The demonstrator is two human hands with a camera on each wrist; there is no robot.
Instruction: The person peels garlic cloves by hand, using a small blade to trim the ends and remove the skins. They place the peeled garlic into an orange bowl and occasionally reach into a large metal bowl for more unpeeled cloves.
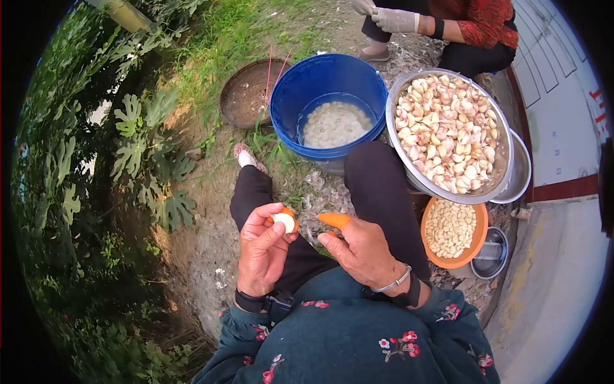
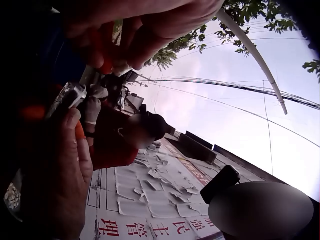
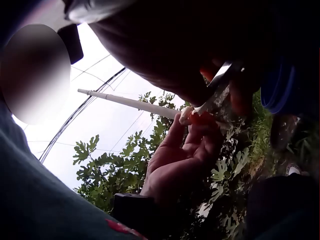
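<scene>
In the head view, my left hand (image 1: 263,251) pinches a pale garlic clove (image 1: 284,223) between thumb and fingers, with an orange finger cover (image 1: 293,217) beside it. Just to the right, my right hand (image 1: 366,253) wears another orange finger cover (image 1: 334,221) on an extended finger. Its grip is on a small metal blade (image 3: 220,82), which shows in the right wrist view with its edge close to the clove (image 3: 185,116). From the left wrist, the blade (image 2: 67,97) stands out above the right thumb. Its handle is hidden in the hand.
A steel basin (image 1: 391,109) heaped with unpeeled garlic stands at the right, above an orange bowl (image 1: 425,240) of peeled cloves. Ahead is a blue bucket (image 1: 281,121) with cloves in water, beside a round tray (image 1: 240,96). Another person (image 1: 470,25) in gloves sits opposite.
</scene>
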